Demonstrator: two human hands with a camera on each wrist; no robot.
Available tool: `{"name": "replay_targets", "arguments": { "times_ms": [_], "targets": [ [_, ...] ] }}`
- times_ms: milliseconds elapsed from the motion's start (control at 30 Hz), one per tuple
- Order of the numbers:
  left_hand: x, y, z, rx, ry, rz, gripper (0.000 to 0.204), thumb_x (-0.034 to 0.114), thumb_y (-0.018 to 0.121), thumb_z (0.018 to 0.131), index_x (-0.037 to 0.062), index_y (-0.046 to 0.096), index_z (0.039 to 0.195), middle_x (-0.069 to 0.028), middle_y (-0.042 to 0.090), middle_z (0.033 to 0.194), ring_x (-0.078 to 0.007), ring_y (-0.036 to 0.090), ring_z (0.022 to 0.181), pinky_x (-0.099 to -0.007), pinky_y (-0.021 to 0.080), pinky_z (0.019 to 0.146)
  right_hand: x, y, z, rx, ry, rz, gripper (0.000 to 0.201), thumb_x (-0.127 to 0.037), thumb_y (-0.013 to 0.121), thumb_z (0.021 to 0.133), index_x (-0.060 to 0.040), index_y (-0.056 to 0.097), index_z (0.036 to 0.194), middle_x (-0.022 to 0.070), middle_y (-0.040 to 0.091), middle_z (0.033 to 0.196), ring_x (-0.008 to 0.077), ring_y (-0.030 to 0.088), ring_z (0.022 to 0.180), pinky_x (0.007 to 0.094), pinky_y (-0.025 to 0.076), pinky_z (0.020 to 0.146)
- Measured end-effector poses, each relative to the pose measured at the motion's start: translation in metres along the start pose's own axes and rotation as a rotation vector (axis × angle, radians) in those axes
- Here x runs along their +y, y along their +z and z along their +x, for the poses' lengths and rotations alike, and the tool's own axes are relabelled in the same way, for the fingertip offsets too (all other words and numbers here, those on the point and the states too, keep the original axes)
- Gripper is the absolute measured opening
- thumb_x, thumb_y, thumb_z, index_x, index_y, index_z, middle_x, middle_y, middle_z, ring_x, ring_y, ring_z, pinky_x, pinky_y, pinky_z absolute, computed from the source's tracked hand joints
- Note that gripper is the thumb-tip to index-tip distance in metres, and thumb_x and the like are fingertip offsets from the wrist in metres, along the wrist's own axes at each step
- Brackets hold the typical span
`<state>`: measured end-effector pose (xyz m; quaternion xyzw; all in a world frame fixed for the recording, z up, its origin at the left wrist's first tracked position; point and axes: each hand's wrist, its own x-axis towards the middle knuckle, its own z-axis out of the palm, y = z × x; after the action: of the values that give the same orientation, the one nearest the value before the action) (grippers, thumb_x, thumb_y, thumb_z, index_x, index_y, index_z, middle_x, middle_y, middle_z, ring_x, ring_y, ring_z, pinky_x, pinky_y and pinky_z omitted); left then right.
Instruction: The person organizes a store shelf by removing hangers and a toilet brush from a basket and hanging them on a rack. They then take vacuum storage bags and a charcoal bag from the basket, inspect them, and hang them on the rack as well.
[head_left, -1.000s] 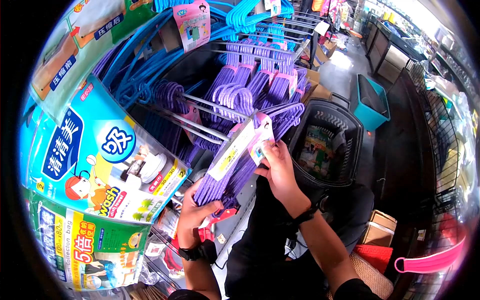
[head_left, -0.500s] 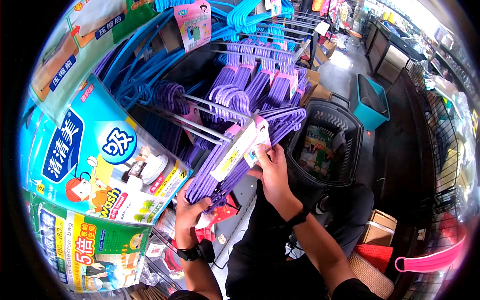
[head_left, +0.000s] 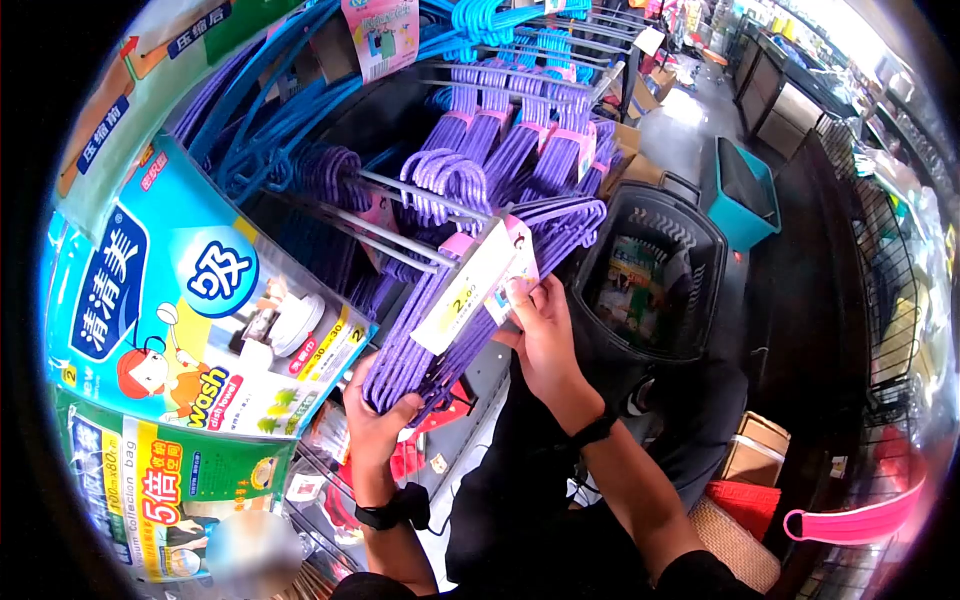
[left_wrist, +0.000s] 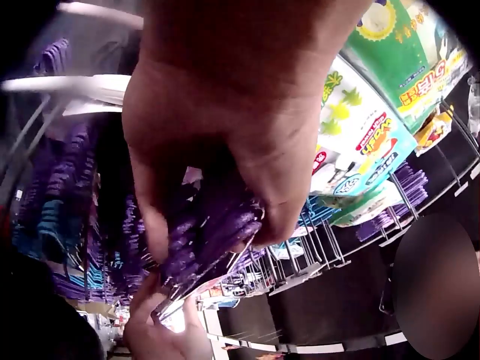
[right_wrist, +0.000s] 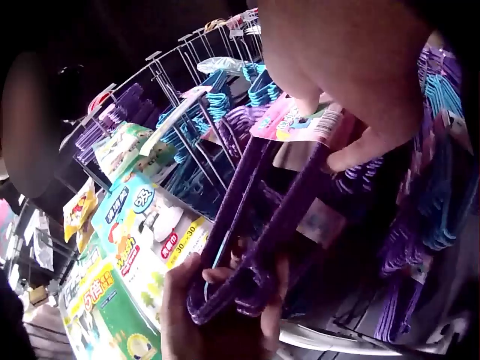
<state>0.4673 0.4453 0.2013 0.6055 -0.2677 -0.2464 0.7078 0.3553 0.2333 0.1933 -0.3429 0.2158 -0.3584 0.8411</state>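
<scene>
A bundle of purple hangers [head_left: 400, 345] is held between both hands below the front of a display rack, partly behind a price tag [head_left: 462, 298]. My left hand [head_left: 375, 425] grips the bundle's lower end, thumb across the near side. In the left wrist view its fingers wrap around the purple bars [left_wrist: 214, 232]. My right hand [head_left: 545, 345] pinches the bundle at its pink card label [head_left: 518, 262], thumb on the card. The right wrist view shows that hand [right_wrist: 345, 67] at the label, with the left hand [right_wrist: 191, 322] at the far end.
More purple hangers [head_left: 440, 185] hang on metal prongs, with blue hangers [head_left: 245, 150] at upper left. Packaged dish towels [head_left: 200, 300] and a green bag pack [head_left: 200, 490] hang at left. A black basket [head_left: 705, 320] with packages inside and a teal bin [head_left: 740, 225] stand at right.
The bundle's lower end has swung left with my left hand. My right hand keeps hold at the label, shifting slightly. The head view has shifted a little.
</scene>
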Motion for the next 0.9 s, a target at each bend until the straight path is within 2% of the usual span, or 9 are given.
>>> {"name": "replay_targets", "arguments": {
  "times_ms": [133, 200, 267, 300, 433, 567, 600, 667, 900],
  "targets": [
    [0.003, 0.004, -0.012, -0.001, -0.024, -0.009, 0.063, 0.002, 0.078, 0.072, -0.0066, 0.054, 0.129, -0.0070, 0.068, 0.111, -0.0137, 0.066, 0.098, -0.0282, 0.050, 0.093, 0.004, -0.003, -0.004, 0.020, -0.026, -0.056, 0.047, -0.021, 0.065, 0.101, -0.0057, 0.036, 0.135, 0.0075, 0.057, 0.127, 0.0193, 0.065, 0.109, 0.0380, 0.062, 0.081],
    [-0.011, 0.001, -0.012, 0.059, -0.079, -0.015, 0.057, -0.001, 0.076, 0.075, -0.0016, 0.055, 0.128, -0.0058, 0.068, 0.107, -0.0133, 0.065, 0.097, -0.0282, 0.050, 0.090, 0.005, -0.001, -0.006, 0.036, -0.053, -0.126, 0.038, -0.022, 0.062, 0.102, -0.0074, 0.041, 0.131, 0.0042, 0.058, 0.123, 0.0167, 0.065, 0.108, 0.0366, 0.062, 0.080],
    [-0.027, -0.007, -0.012, 0.093, -0.094, -0.059, 0.053, -0.004, 0.075, 0.076, 0.0003, 0.056, 0.124, -0.0041, 0.066, 0.103, -0.0129, 0.064, 0.097, -0.0278, 0.051, 0.087, 0.015, -0.005, -0.006, 0.019, -0.023, -0.157, 0.041, -0.019, 0.065, 0.100, -0.0080, 0.039, 0.131, 0.0054, 0.054, 0.125, 0.0179, 0.063, 0.110, 0.0367, 0.062, 0.080],
    [-0.043, -0.015, -0.013, 0.137, -0.023, -0.018, 0.057, -0.005, 0.075, 0.075, 0.0023, 0.052, 0.127, -0.0046, 0.063, 0.108, -0.0139, 0.063, 0.100, -0.0284, 0.051, 0.089, 0.018, -0.005, -0.006, 0.004, -0.025, -0.164, 0.045, -0.018, 0.066, 0.099, -0.0077, 0.037, 0.132, 0.0061, 0.054, 0.125, 0.0181, 0.063, 0.110, 0.0374, 0.063, 0.080],
    [-0.036, 0.002, -0.025, 0.246, 0.106, 0.085, 0.072, -0.005, 0.075, 0.076, 0.0051, 0.042, 0.139, -0.0079, 0.055, 0.126, -0.0171, 0.058, 0.112, -0.0306, 0.046, 0.100, 0.025, 0.000, -0.002, -0.002, -0.032, -0.144, 0.049, -0.016, 0.069, 0.097, -0.0081, 0.035, 0.130, 0.0059, 0.052, 0.120, 0.0176, 0.062, 0.109, 0.0380, 0.063, 0.080],
    [-0.055, 0.008, -0.027, 0.396, 0.144, 0.148, 0.064, -0.005, 0.069, 0.090, 0.0040, 0.038, 0.144, -0.0096, 0.057, 0.124, -0.0172, 0.059, 0.106, -0.0288, 0.050, 0.093, 0.030, 0.013, 0.001, -0.006, -0.049, -0.123, 0.052, -0.014, 0.070, 0.096, -0.0082, 0.033, 0.131, 0.0073, 0.051, 0.122, 0.0194, 0.062, 0.109, 0.0409, 0.064, 0.080],
    [-0.053, 0.011, -0.029, 0.431, 0.077, 0.002, 0.061, -0.004, 0.068, 0.091, 0.0055, 0.039, 0.144, -0.0094, 0.057, 0.121, -0.0170, 0.060, 0.102, -0.0286, 0.053, 0.087, 0.034, 0.014, 0.001, -0.011, -0.068, -0.110, 0.052, -0.014, 0.070, 0.096, -0.0080, 0.032, 0.131, 0.0076, 0.051, 0.122, 0.0198, 0.062, 0.109, 0.0415, 0.064, 0.080],
    [-0.047, 0.016, -0.031, 0.449, 0.085, -0.138, 0.059, -0.004, 0.067, 0.092, 0.0066, 0.039, 0.143, -0.0091, 0.058, 0.119, -0.0179, 0.061, 0.100, -0.0302, 0.055, 0.083, 0.035, 0.017, 0.000, 0.010, -0.076, -0.090, 0.053, -0.014, 0.070, 0.096, -0.0065, 0.032, 0.133, 0.0095, 0.049, 0.126, 0.0200, 0.064, 0.106, 0.0406, 0.064, 0.077],
    [-0.046, 0.016, -0.037, 0.335, 0.022, -0.205, 0.059, -0.003, 0.065, 0.094, 0.0104, 0.035, 0.143, -0.0083, 0.056, 0.121, -0.0179, 0.059, 0.101, -0.0358, 0.058, 0.084, 0.027, 0.020, -0.013, 0.028, -0.168, -0.139, 0.058, -0.013, 0.068, 0.098, -0.0019, 0.030, 0.140, 0.0129, 0.052, 0.126, 0.0151, 0.064, 0.106, 0.0300, 0.059, 0.073]
  ]
}}
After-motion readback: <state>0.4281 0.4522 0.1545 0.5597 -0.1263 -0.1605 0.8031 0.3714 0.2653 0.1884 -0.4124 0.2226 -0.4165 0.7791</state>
